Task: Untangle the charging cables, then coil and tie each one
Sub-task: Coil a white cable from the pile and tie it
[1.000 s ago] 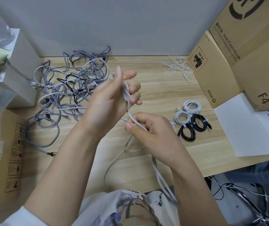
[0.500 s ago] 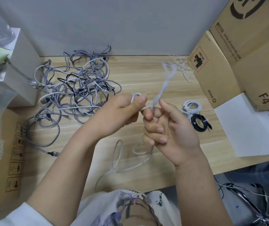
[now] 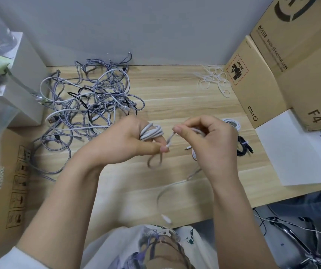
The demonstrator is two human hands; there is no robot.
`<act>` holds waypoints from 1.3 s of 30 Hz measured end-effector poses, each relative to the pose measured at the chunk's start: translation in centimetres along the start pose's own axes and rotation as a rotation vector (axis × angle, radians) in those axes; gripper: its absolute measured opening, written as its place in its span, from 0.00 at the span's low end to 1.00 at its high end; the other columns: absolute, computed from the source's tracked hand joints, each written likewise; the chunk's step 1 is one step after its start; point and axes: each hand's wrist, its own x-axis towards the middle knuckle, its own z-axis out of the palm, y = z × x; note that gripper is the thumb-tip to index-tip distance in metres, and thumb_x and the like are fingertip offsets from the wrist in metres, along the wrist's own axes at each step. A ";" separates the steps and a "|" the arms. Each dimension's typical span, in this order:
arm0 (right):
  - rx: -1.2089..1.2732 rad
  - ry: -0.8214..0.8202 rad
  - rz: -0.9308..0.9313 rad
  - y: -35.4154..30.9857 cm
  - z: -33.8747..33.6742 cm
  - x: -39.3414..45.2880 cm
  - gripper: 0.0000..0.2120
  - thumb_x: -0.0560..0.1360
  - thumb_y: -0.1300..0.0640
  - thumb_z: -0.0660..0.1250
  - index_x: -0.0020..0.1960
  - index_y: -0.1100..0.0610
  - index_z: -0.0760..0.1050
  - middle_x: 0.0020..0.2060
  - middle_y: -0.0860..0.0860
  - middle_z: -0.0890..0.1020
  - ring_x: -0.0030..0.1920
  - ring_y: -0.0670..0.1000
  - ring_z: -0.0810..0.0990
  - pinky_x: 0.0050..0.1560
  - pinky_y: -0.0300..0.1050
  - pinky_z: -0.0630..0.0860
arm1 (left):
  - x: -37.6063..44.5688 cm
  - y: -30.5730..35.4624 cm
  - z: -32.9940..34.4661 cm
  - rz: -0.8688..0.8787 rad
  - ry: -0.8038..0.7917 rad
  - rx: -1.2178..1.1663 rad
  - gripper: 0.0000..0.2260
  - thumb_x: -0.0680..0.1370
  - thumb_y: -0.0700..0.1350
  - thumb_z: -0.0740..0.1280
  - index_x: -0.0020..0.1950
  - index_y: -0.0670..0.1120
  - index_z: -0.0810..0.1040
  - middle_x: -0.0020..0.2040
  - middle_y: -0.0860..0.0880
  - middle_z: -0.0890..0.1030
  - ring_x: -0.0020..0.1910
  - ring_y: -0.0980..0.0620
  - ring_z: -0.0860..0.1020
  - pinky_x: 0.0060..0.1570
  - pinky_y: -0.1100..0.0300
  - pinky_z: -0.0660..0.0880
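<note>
Both forearms reach forward. The left hand [image 3: 128, 140] is curled, thumb extended. The right hand [image 3: 212, 140] pinches, fingers bent.

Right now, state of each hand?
Left hand: holding coiled white cable wound round its fingers.
Right hand: pinching that cable's loose run.

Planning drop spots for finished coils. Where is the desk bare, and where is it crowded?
Bare wood runs along the back of the desk, between the tangled cables and the white ties. Another bare strip lies at the near edge, left of the trailing white cable. Crowded: tangle at left; finished coils and cardboard boxes at right.
</note>
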 end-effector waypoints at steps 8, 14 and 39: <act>0.280 -0.461 0.048 0.9 1.3 -0.3 0.08 0.71 0.55 0.70 0.35 0.56 0.80 0.28 0.39 0.78 0.31 0.37 0.72 0.36 0.29 0.68 | -0.2 1.1 -0.3 0.063 0.112 -0.367 0.03 0.65 0.40 0.72 0.36 0.46 0.84 0.24 0.54 0.75 0.22 0.60 0.66 0.22 0.69 0.62; 0.377 -0.538 0.064 -0.9 0.6 -1.1 0.13 0.76 0.55 0.58 0.37 0.54 0.77 0.28 0.44 0.72 0.31 0.39 0.68 0.35 0.29 0.64 | 0.3 0.2 -0.7 0.011 0.385 -0.096 0.09 0.73 0.42 0.71 0.33 0.53 0.80 0.22 0.57 0.70 0.23 0.60 0.65 0.25 0.70 0.62; 0.563 -0.382 0.198 -1.1 2.9 0.0 0.10 0.78 0.58 0.56 0.43 0.58 0.73 0.30 0.52 0.78 0.31 0.45 0.77 0.37 0.37 0.77 | -0.8 1.5 -1.9 -0.111 0.285 -0.159 0.05 0.62 0.50 0.70 0.31 0.49 0.81 0.23 0.51 0.66 0.21 0.57 0.61 0.22 0.67 0.57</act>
